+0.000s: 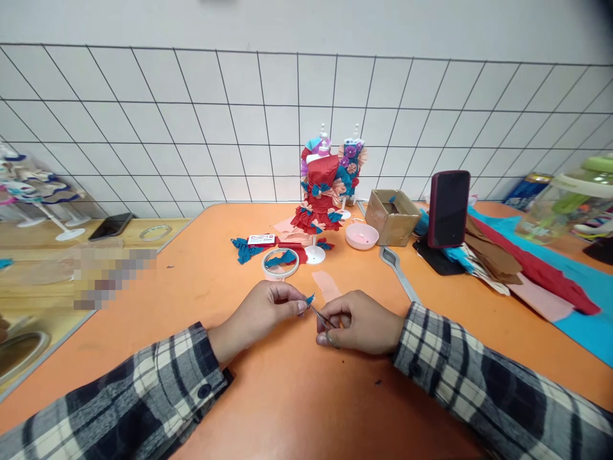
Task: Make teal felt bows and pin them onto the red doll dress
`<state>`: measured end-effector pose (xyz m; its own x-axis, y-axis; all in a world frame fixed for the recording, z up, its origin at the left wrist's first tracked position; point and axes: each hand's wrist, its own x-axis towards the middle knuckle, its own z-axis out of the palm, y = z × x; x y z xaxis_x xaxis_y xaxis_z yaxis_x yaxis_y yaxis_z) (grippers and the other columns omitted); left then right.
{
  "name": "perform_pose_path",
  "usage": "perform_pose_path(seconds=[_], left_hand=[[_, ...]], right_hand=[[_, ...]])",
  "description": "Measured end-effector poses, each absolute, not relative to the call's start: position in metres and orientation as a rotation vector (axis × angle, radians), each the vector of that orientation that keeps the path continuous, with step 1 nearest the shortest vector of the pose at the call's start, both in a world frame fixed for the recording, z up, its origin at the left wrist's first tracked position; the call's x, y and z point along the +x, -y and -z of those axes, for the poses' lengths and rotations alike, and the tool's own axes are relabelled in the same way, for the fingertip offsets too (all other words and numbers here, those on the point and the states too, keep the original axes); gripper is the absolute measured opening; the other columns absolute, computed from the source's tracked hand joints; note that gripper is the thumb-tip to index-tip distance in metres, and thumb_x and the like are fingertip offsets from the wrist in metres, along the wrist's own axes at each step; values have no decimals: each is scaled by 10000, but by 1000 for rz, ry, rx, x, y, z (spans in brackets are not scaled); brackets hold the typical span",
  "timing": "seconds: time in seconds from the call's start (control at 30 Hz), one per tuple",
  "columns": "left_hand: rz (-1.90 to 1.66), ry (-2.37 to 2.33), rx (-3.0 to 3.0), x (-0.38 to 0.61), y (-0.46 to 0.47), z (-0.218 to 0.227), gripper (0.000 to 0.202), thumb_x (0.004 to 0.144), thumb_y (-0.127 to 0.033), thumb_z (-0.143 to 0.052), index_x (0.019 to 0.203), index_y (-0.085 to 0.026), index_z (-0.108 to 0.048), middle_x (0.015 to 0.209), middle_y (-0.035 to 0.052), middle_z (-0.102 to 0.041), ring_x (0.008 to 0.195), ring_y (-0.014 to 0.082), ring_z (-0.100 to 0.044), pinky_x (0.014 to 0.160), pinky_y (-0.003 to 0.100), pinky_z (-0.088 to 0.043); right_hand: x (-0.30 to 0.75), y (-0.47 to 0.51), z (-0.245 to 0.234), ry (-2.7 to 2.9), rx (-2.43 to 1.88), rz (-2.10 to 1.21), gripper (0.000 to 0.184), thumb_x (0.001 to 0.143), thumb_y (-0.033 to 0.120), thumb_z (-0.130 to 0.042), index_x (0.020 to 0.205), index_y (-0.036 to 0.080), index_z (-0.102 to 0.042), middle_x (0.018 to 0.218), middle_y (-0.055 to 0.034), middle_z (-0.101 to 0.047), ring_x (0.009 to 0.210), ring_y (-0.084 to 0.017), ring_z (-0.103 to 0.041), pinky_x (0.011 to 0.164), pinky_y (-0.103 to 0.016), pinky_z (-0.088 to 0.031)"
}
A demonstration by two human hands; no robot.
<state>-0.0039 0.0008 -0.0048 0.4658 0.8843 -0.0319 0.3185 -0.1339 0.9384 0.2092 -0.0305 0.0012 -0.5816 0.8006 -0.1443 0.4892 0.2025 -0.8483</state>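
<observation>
Fingers of the left hand (256,314) pinch closely a small blue scrap (310,299) near the centre of the frame; most of it is hidden by the fingertips, so its shape I cannot tell. Fingers of the right hand (361,324) are curled around small metal scissors (319,315), whose handle loops they partly cover. Blade tips reach to the scrap, but whether they touch it is too small to see.

Just above the hands lies a pale pink strip (325,285), its lower end close behind the right fingers. At upper centre, a miniature mannequin in red dress (322,176) hides part of a second mannequin (353,163). What the cardboard box (398,223) contains is hard to make out. At far left, a display doll dress (36,182) is blurred and cut off by the edge; a pixelated patch (112,279) covers something below it.
</observation>
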Motion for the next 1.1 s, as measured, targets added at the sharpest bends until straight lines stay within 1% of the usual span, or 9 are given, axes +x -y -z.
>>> perform_pose_path(seconds=[0.13, 0.27, 0.43, 0.57, 0.73, 0.83, 0.9, 1.0, 1.1], left_hand=[[-696, -1031, 1718, -5, -2, 5, 167, 739, -322, -670, 706, -163, -708, 684, 34, -694, 681, 168, -618, 700, 279, -488], [-692, -1039, 1718, -4, -3, 5, 171, 736, -328, -674, 705, -164, -714, 699, 38, -709, 684, 172, -629, 693, 279, -487], [-718, -1112, 1706, -1, -2, 5, 228, 750, -379, -670, 830, -181, -751, 858, 55, -752, 794, 208, -660, 740, 301, -493], [-730, -1149, 1671, -1, -3, 3, 245, 773, -398, -663, 868, -192, -755, 937, 54, -754, 900, 232, -656, 827, 325, -475], [-793, -1104, 1534, -2, -3, 4, 292, 804, -427, -648, 981, -211, -736, 1086, 51, -715, 1038, 242, -604, 921, 351, -431], [-850, -976, 1348, -1, -3, 7, 282, 796, -395, -677, 988, -195, -727, 1088, 65, -699, 1050, 237, -595, 933, 356, -429], [-886, -860, 1199, 0, -2, 7, 238, 791, -340, -697, 976, -193, -719, 1047, 59, -699, 1024, 215, -603, 919, 337, -440], [-906, -747, 1023, 1, 0, 4, 224, 792, -278, -706, 999, -191, -702, 1009, 52, -689, 982, 184, -611, 883, 305, -461], [-888, -703, 930, 2, 3, 0, 235, 801, -260, -698, 1019, -173, -692, 1012, 65, -673, 983, 192, -611, 852, 303, -485]], right_hand=[[212, 28, 0, 2195, -1227, -1321, 160, 748, 316, -628, 782, 178, -700, 533, 66, -446, 484, -70, -341, 455, -200, -254], [214, 25, 2, 2219, -1299, -1178, 213, 730, 349, -662, 867, 192, -705, 556, 59, -485, 505, -81, -392, 473, -203, -290], [223, 18, -3, 2177, -1376, -1017, 297, 668, 362, -727, 890, 196, -620, 673, 43, -591, 568, -93, -482, 518, -201, -350], [235, 11, -9, 2206, -1471, -932, 286, 697, 405, -697, 871, 196, -607, 733, 20, -620, 623, -118, -532, 554, -223, -374], [251, 1, -5, 2219, -1682, -459, 415, 643, 418, -736, 972, 194, -619, 968, -52, -618, 846, -196, -570, 691, -279, -396], [259, -7, 0, 2201, -1780, -325, 336, 655, 458, -725, 851, 190, -671, 1057, -80, -562, 885, -205, -558, 721, -291, -392], [262, -12, 3, 2178, -1835, -400, 314, 666, 451, -722, 849, 200, -683, 989, -67, -570, 842, -192, -559, 681, -280, -385], [262, -17, 7, 2054, -1906, -736, 451, 700, 365, -712, 1111, 219, -596, 733, 9, -572, 667, -150, -547, 561, -243, -349], [261, -18, 9, 1911, -1878, -1000, 552, 721, 293, -707, 1223, 203, -495, 614, 62, -543, 530, -108, -506, 499, -216, -330]])
